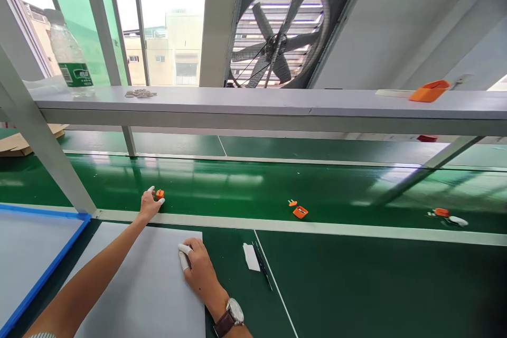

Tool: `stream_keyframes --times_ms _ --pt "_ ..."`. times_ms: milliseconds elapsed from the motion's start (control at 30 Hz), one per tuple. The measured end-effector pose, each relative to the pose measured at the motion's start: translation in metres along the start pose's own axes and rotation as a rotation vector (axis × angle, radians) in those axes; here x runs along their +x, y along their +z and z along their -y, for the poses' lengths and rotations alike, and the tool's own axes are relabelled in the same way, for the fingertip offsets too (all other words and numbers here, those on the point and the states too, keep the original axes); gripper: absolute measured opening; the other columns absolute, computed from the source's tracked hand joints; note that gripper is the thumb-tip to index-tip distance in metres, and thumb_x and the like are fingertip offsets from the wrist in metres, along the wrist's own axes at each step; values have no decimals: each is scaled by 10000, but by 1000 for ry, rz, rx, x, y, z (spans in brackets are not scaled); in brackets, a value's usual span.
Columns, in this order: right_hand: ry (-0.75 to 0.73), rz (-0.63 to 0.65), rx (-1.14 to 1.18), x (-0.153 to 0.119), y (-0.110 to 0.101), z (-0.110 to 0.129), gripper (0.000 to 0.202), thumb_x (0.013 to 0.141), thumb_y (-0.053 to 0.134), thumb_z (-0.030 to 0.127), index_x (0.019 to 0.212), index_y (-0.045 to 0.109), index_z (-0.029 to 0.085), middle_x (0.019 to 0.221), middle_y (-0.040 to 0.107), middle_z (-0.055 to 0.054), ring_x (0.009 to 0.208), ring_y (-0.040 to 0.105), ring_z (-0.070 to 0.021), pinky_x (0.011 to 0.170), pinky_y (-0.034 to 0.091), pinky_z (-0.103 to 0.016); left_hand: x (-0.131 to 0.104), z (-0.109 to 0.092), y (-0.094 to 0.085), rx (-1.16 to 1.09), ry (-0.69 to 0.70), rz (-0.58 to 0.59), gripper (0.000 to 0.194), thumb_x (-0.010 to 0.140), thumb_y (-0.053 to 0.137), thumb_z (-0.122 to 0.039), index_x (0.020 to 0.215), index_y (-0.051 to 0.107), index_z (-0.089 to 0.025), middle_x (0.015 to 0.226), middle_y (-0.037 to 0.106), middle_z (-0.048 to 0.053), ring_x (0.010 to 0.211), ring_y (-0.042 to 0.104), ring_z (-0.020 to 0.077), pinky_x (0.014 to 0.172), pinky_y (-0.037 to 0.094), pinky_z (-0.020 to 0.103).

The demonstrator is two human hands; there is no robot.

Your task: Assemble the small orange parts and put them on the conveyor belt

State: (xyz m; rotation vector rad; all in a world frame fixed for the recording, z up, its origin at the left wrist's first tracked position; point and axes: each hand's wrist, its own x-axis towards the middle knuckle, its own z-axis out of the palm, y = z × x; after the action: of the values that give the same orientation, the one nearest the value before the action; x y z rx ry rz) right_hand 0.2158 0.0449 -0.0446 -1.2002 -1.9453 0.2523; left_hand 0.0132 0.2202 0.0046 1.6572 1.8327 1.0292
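My left hand reaches over the near edge of the green belt. Its thumb and index finger, both in white finger covers, are spread beside a small orange plastic part. The thumb is close against the part, while a gap shows at the index finger. Above the right edge of a white sheet is my right hand, with a watch at the wrist. Its covered fingers are curled close together; whether anything lies between them is hidden.
Farther right on the belt lie orange pieces and an orange-and-white item. A black pen-like tool and white paper scrap lie right of the sheet. Overhead, a shelf carries a bottle. A slanted post stands left.
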Motion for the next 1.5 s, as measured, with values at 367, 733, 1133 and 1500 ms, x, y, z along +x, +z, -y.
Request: stream_keyframes --times_ms 367,733,1133,1500 --pt "25 39 37 2 0 -2 233 888 531 53 1021 661 193 1008 624 -87 938 577 -243 841 521 -393 -155 7 -38 -13 455 379 199 900 565 -205 1029 712 -244 1037 716 46 882 668 186 757 590 303" --pt "104 204 83 16 -10 -5 251 861 528 59 995 684 204 990 627 -78 929 614 -227 829 539 -356 -190 11 -35 17 876 321 138 907 509 -64 943 573 -182 992 688 103 877 642 207 744 562 342" --pt "18 119 -39 10 5 -13 211 909 448 89 986 603 211 967 604 -84 857 597 -229 741 541 -367 -207 21 -16 -53 946 143 401 942 541 -226 588 354 -210 515 497 -13 451 365 108 443 251 265" --pt "13 81 -11 8 2 -12 241 907 466 60 1031 602 215 973 603 -80 868 595 -231 764 548 -380 -196 23 -20 -3 951 137 314 932 553 -198 645 426 -215 566 523 2 497 437 129 463 295 270"
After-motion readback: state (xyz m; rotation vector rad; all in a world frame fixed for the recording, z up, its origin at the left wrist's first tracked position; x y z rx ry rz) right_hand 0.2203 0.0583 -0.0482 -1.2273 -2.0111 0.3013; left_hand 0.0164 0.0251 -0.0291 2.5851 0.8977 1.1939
